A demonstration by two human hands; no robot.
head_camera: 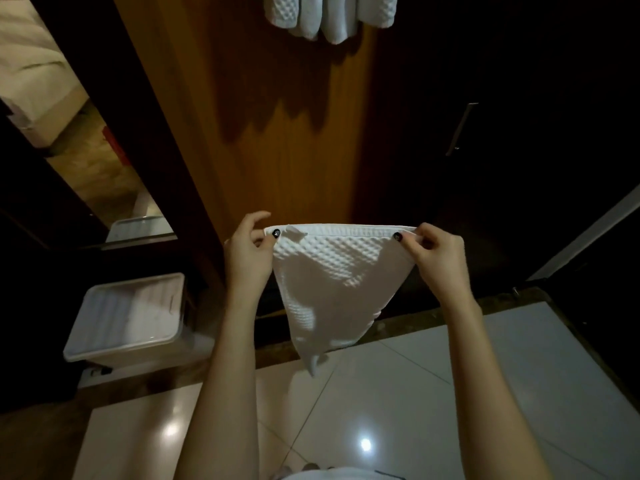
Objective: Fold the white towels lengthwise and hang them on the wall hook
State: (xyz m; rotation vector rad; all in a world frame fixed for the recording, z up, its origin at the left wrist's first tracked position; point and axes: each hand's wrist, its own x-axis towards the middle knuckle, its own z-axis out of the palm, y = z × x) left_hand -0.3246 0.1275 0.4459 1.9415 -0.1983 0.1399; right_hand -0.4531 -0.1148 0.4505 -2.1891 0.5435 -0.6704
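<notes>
Bare forearms reached out from the near edge of the view over a glossy pale tiled floor (398, 393) that caught two bright spots of light. Off to the left, on the floor against the dark wall, stood a white plastic bin (128, 317) with its lid shut, and a mirror (79, 140) on the wall behind it showed a bed and a second bin in reflection. Right of the bin, the left hand (247, 251) pinched the top left corner of a white waffle-weave towel (337, 282), a dark-painted thumbnail pressed on the front of the cloth and the other fingers curled loosely above and behind it. The towel's top hem was stretched level between the two hands, and the rest of it hung down, narrowing to a point just above the floor, in front of a wooden door panel (277, 133). Up at the far top of that panel, more white towels (329, 15) hung already, their lower ends in view and their shadow falling on the wood below. Further right, the right hand (438, 258) gripped the towel's other top corner, thumb on the front and fingers folded behind. Beyond it lay a dark cabinet with a metal handle (462, 129).
</notes>
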